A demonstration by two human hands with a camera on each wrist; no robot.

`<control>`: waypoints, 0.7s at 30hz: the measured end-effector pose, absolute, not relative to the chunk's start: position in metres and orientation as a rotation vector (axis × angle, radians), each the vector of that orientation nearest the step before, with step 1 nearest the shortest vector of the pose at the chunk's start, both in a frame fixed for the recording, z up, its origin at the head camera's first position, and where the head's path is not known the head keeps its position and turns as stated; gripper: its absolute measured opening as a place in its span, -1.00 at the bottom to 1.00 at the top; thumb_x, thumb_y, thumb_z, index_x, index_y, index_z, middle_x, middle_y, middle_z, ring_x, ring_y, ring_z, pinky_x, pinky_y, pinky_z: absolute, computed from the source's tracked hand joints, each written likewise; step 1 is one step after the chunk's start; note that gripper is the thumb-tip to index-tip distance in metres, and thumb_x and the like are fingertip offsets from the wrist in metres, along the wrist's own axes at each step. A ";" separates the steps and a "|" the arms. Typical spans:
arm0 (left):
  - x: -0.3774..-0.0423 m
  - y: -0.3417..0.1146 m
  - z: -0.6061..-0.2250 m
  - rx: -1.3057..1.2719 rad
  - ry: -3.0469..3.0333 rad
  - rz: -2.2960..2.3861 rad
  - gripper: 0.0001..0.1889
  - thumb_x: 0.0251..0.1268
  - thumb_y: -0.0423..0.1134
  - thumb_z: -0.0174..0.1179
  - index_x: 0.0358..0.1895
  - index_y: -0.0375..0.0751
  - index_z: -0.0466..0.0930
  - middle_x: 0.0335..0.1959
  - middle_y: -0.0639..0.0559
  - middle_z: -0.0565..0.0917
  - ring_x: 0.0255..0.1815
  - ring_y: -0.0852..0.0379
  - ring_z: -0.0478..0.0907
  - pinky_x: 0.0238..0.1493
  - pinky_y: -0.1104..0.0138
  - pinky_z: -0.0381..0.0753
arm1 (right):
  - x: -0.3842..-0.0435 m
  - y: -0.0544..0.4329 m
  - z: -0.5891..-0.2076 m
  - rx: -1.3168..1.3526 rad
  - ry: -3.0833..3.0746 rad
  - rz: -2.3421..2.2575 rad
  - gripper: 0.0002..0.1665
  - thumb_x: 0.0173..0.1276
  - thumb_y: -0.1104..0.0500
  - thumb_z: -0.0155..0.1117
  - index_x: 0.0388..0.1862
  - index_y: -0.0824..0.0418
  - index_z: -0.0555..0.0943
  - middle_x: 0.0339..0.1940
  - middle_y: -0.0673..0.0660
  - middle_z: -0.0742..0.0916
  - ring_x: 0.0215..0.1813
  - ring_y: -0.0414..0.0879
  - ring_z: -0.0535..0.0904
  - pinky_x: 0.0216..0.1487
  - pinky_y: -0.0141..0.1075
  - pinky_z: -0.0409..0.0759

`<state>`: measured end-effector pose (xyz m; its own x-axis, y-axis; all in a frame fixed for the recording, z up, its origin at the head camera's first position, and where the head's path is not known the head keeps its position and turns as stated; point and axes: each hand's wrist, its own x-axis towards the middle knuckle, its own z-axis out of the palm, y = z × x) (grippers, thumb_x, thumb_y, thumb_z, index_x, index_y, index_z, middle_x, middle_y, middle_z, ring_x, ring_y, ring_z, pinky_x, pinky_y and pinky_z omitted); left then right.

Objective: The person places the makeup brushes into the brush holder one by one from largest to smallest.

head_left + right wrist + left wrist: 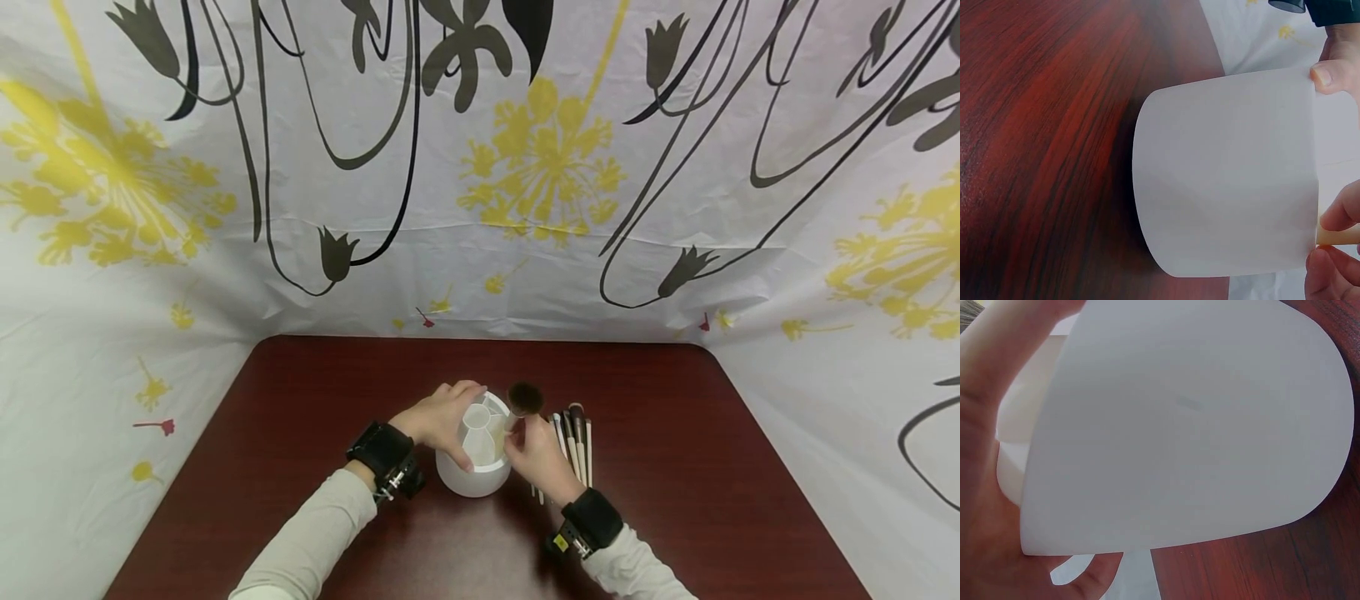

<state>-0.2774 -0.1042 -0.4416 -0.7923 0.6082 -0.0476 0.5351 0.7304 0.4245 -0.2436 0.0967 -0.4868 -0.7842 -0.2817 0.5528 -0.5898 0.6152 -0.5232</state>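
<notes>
A white round brush holder (472, 482) with compartments inside stands on the table. My left hand (438, 421) grips its rim from the left, thumb at the near side and fingers at the far side. The holder's smooth wall (1185, 425) fills most of the left wrist view. At the right rim, my right hand (542, 454) pinches a makeup brush (525, 398) with a wide dark bristle head pointing up. In the right wrist view the brush's pale handle (1338, 236) shows between thumb and finger, right at the rim; its lower end is hidden behind the wall.
Several makeup brushes (576, 442) with pale handles lie on the table just right of my right hand, partly covered by it. The dark red wooden table (337, 383) has rounded far corners. A white patterned cloth (555, 275) hangs behind and along both sides.
</notes>
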 end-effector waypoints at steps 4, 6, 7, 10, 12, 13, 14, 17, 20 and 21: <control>-0.277 -0.104 -0.441 0.912 2.741 0.597 0.23 -0.59 0.13 0.51 0.36 -0.19 0.07 0.30 -0.01 0.19 0.16 -0.09 0.23 0.02 0.18 0.41 | -0.243 0.096 -0.487 0.673 -2.439 0.986 -0.62 -0.12 0.43 0.28 -0.27 0.31 0.41 -0.52 0.06 0.54 -0.51 -0.19 0.49 -0.53 -0.45 0.45; -0.277 -0.105 -0.441 0.912 2.740 0.597 0.23 -0.58 0.14 0.51 0.36 -0.19 0.07 0.30 -0.01 0.19 0.16 -0.09 0.23 0.01 0.18 0.41 | -0.244 0.095 -0.487 0.670 -2.451 0.983 -0.63 -0.11 0.42 0.27 -0.26 0.33 0.41 -0.50 0.06 0.54 -0.49 -0.18 0.49 -0.52 -0.45 0.45; -0.278 -0.105 -0.441 0.913 2.740 0.595 0.23 -0.58 0.15 0.51 0.37 -0.18 0.07 0.30 0.00 0.19 0.16 -0.08 0.23 0.01 0.18 0.41 | -0.244 0.095 -0.487 0.670 -2.456 0.985 -0.63 -0.10 0.42 0.27 -0.25 0.34 0.41 -0.49 0.07 0.53 -0.49 -0.18 0.48 -0.51 -0.45 0.45; -0.279 -0.105 -0.443 0.917 2.743 0.595 0.24 -0.59 0.16 0.50 0.37 -0.16 0.07 0.31 0.00 0.19 0.16 -0.07 0.23 0.01 0.19 0.41 | -0.245 0.096 -0.488 0.673 -2.466 0.997 -0.65 -0.09 0.42 0.26 -0.26 0.34 0.41 -0.48 0.06 0.52 -0.48 -0.19 0.45 -0.50 -0.45 0.43; -0.279 -0.105 -0.445 0.917 2.745 0.594 0.24 -0.59 0.17 0.50 0.37 -0.16 0.07 0.31 0.00 0.18 0.17 -0.07 0.23 0.02 0.18 0.40 | -0.245 0.098 -0.487 0.670 -2.481 1.003 -0.67 -0.07 0.40 0.26 -0.27 0.31 0.42 -0.48 0.04 0.49 -0.48 -0.21 0.42 -0.50 -0.45 0.41; -0.279 -0.105 -0.445 0.913 2.744 0.591 0.24 -0.59 0.17 0.50 0.37 -0.16 0.07 0.31 0.00 0.18 0.17 -0.07 0.22 0.03 0.18 0.40 | -0.245 0.100 -0.487 0.665 -2.492 1.005 -0.68 -0.05 0.39 0.26 -0.27 0.28 0.42 -0.49 0.04 0.48 -0.48 -0.21 0.40 -0.50 -0.45 0.39; -0.279 -0.105 -0.445 0.909 2.743 0.588 0.24 -0.59 0.17 0.50 0.37 -0.16 0.06 0.32 -0.01 0.17 0.18 -0.07 0.22 0.03 0.18 0.40 | -0.245 0.101 -0.486 0.660 -2.505 1.013 -0.70 -0.03 0.38 0.25 -0.29 0.26 0.42 -0.49 0.03 0.48 -0.48 -0.20 0.39 -0.50 -0.45 0.38; -0.279 -0.105 -0.444 0.902 2.740 0.587 0.24 -0.59 0.17 0.50 0.37 -0.16 0.06 0.32 -0.02 0.17 0.20 -0.08 0.21 0.06 0.17 0.39 | -0.243 0.105 -0.484 0.642 -2.554 1.046 -0.71 0.02 0.34 0.26 -0.25 0.24 0.42 -0.45 0.06 0.49 -0.46 -0.16 0.41 -0.49 -0.44 0.38; -0.279 -0.105 -0.444 0.912 2.741 0.593 0.24 -0.59 0.17 0.50 0.37 -0.17 0.07 0.32 -0.03 0.17 0.20 -0.08 0.22 0.05 0.16 0.39 | -0.240 0.111 -0.483 0.623 -2.596 1.088 -0.61 0.05 0.30 0.28 -0.13 0.27 0.41 -0.38 0.13 0.52 -0.43 -0.09 0.47 -0.49 -0.44 0.42; -0.279 -0.105 -0.444 0.919 2.744 0.591 0.24 -0.59 0.17 0.49 0.37 -0.18 0.07 0.32 -0.03 0.17 0.19 -0.08 0.22 0.05 0.16 0.39 | -0.239 0.113 -0.484 0.617 -2.608 1.084 -0.57 0.05 0.28 0.29 -0.09 0.28 0.39 -0.37 0.15 0.52 -0.43 -0.07 0.49 -0.49 -0.44 0.42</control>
